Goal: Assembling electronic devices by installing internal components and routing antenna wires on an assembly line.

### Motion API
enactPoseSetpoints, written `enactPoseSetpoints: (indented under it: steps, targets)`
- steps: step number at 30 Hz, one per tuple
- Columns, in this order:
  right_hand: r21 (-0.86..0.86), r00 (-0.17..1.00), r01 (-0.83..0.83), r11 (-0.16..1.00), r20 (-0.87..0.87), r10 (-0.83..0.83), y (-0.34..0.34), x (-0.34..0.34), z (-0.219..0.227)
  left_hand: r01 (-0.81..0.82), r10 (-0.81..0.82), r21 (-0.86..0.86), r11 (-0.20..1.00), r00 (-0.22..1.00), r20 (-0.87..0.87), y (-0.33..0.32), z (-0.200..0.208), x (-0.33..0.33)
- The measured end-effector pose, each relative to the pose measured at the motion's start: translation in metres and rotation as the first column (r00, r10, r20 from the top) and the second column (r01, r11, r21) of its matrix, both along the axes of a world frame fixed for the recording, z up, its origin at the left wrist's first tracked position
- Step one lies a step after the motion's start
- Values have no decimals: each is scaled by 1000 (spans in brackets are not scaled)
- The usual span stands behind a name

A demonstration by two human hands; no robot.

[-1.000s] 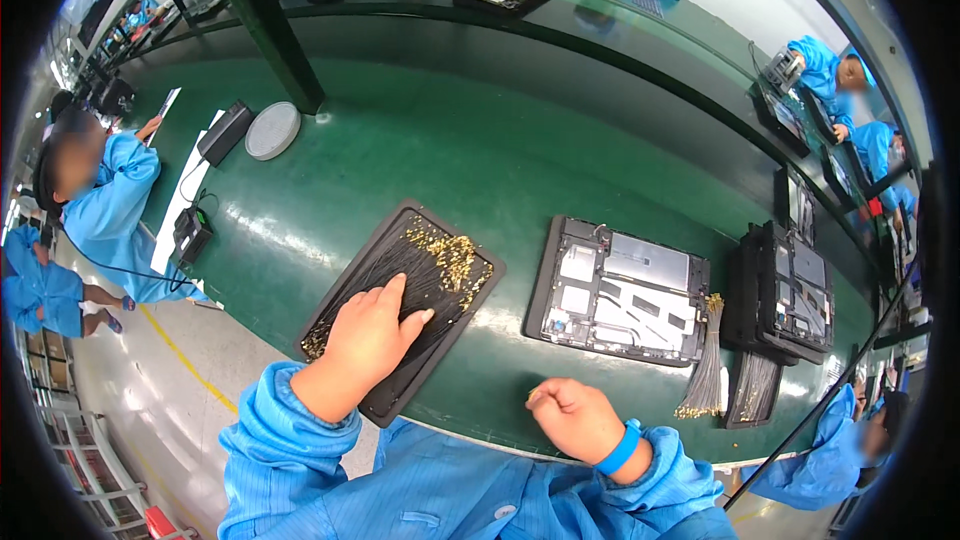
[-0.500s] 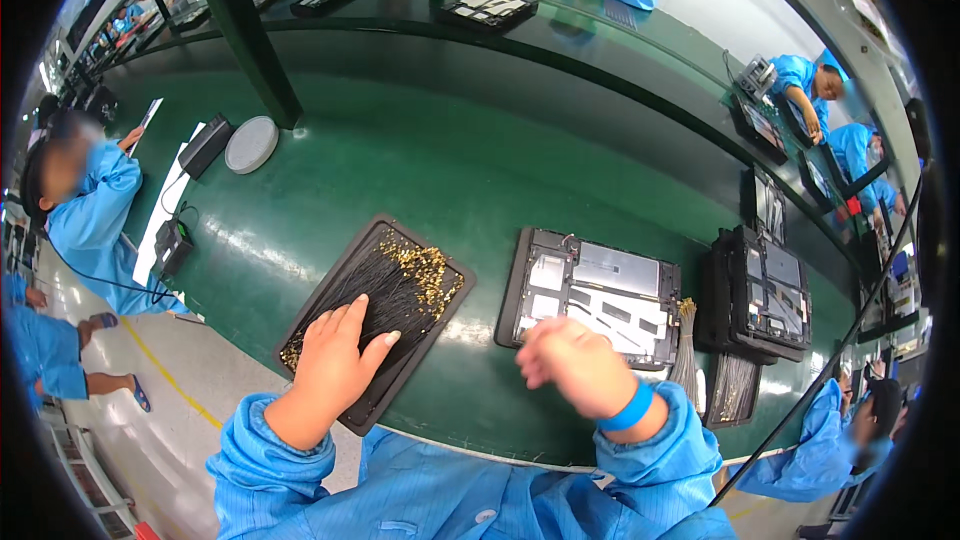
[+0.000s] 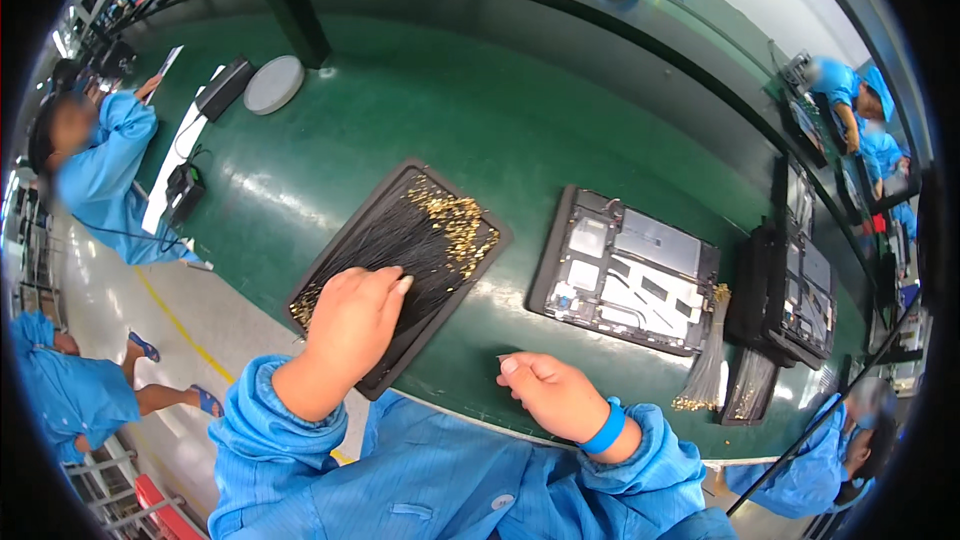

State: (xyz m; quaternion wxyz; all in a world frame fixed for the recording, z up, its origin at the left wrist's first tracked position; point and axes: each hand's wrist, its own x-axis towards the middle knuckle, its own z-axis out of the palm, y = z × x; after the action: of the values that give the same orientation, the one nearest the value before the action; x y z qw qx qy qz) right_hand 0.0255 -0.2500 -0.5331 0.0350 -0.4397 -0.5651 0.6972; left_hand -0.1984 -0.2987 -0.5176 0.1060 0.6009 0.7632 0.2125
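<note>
A dark tray (image 3: 492, 238) holds a bundle of thin black cables (image 3: 400, 225) with gold-coloured ends. My left hand (image 3: 352, 325) lies over the near part of the bundle, its fingers bent and drawn together on the cables; the fingertips are partly hidden. Above the green table, between that tray and an open tablet-like device (image 3: 630, 270), my right hand (image 3: 552, 395) is closed in a pinch, with a blue band at its wrist. A tiny dark tip shows at its thumb, too small to name. The device sits in a black tray with its inner parts exposed.
Right of the device lie a bundle of grey cables (image 3: 712, 350), a small dark cable tray (image 3: 748, 390) and stacked black trays (image 3: 790, 300) with another device. A round grey lid-like disc (image 3: 274, 85) and a black box (image 3: 226, 88) stand far left. Co-workers in blue sit around.
My left hand's spread fingers have bent and drawn together on the cables. My right hand has come nearer and left, from beside the device, into a pinch. The whole view has shifted.
</note>
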Motion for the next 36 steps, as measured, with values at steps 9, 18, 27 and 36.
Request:
enactPoseSetpoints:
  steps: [9,18,27,36]
  targets:
    - [169,996,-93,981,12,93,-1,-25,3,-111,136,264,958,988,-79,1,35,1]
    - [762,989,144,632,-90,-117,46,-89,0,-178,171,-62,982,981,-96,1,-8,-3]
    - [958,963,-268,99,263,64,64,-125,-27,-98,70,-117,988,972,-224,-69,-20,2]
    - [964,967,-243,108,232,102,69,-128,-31,-150,177,114,982,945,-276,-53,-45,-4]
